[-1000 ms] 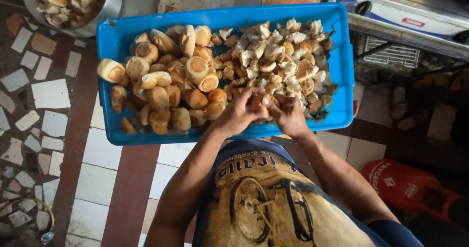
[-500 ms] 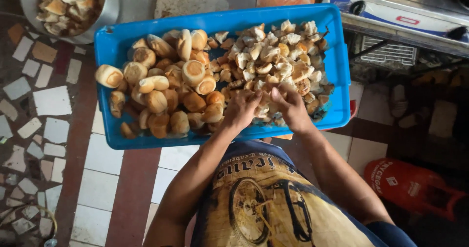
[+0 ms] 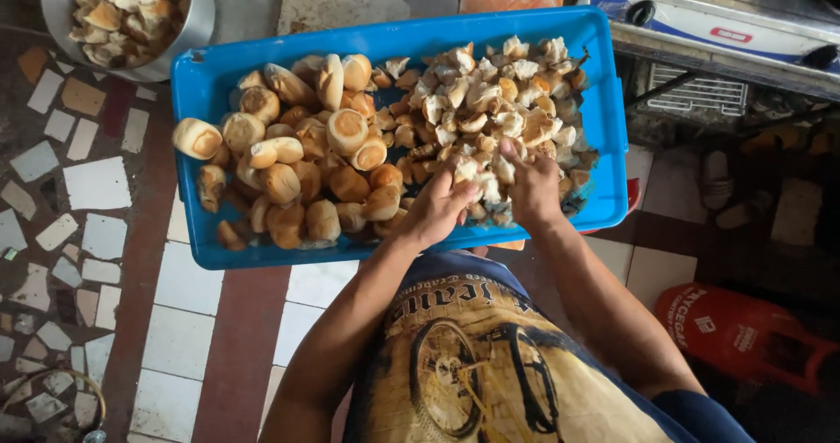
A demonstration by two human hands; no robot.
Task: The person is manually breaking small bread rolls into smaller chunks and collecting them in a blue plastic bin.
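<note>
Head view, looking straight down. A blue plastic tray [image 3: 206,88] is sitting on the tiled floor [image 3: 105,233], long side toward the person.

Tray contents: whole round bread rolls [image 3: 297,172] are filling the left half, piled against the left wall and near edge. Torn bread pieces [image 3: 490,101], pale and ragged, are filling the right half up to the far right corner.

Left hand [image 3: 437,207]: resting at the tray's near edge, roughly mid-length, where the rolls are meeting the torn pile. Fingers are curling over a pale bread piece [image 3: 468,170]; gripping it, thumb side toward the right hand.

Right hand [image 3: 532,185]: just beside the left, also at the near edge, knuckles up. Fingers are bending down into the torn pile and pinching the same pale piece from its right side. The two hands are nearly touching at the fingertips.

Surroundings: a metal bowl [image 3: 197,23] holding more torn bread is standing just beyond the tray's far left corner. A gas stove [image 3: 717,31] is lying beyond the far right corner. A red container [image 3: 735,329] is lying on the floor to the person's right, well apart from the tray.
</note>
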